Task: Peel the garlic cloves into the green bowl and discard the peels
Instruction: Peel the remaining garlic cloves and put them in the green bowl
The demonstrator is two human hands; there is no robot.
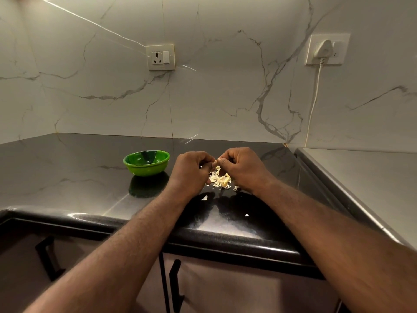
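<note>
An upright green bowl (pixel 146 170) sits left of a pale garlic heap (pixel 220 180), one clove (pixel 216 161) held above.

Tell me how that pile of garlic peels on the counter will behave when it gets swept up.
The garlic peels look thin and papery, so they are probably very light and floppy. Stray flakes lie apart from the pile, suggesting they scatter easily. On the glossy counter they should slide readily, though some may cling.

the counter (pixel 90 177) under my arms is glossy black stone, the green bowl (pixel 146 163) shiny plastic, the peels (pixel 220 178) papery, the wall (pixel 225 86) polished marble.
</note>
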